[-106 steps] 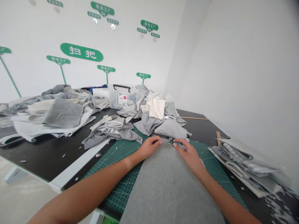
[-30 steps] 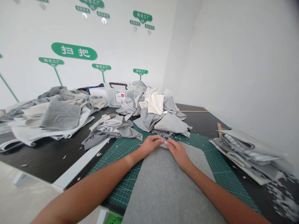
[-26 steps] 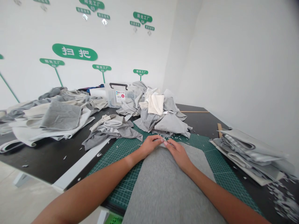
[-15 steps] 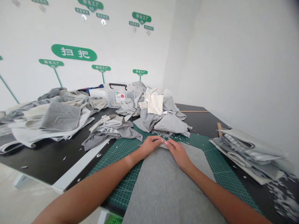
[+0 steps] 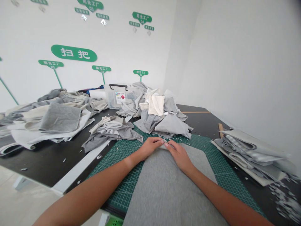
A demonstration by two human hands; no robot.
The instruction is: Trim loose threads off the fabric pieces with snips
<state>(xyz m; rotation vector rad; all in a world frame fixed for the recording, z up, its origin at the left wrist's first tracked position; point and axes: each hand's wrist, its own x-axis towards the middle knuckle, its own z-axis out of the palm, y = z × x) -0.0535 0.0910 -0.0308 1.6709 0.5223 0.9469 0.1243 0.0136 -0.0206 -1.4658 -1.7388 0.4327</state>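
**1 desk (image 5: pixel 47 158), counted**
2 hands: 1 left hand (image 5: pixel 150 148) and 1 right hand (image 5: pixel 180 157), both on 1 grey fabric panel (image 5: pixel 169 191), which lies on 1 green cutting mat (image 5: pixel 115 166). Behind them stand 1 clear plastic storage box (image 5: pixel 122 99) with 1 black handle (image 5: pixel 118 85) and 3 heaps of cloth: 1 wide left heap (image 5: pixel 56 117), 1 small middle heap (image 5: pixel 108 130) and 1 tall heap (image 5: pixel 162 119). To the right are 1 folded cloth stack (image 5: pixel 249 153) and 2 wooden strips (image 5: pixel 195 112) (image 5: pixel 220 130). The wall carries 1 large green oval sign (image 5: pixel 73 53), 2 green heart-shaped signs (image 5: pixel 142 17) (image 5: pixel 90 4) and 4 green stemmed signs (image 5: pixel 101 68), 1 of them cut off by the frame edge.
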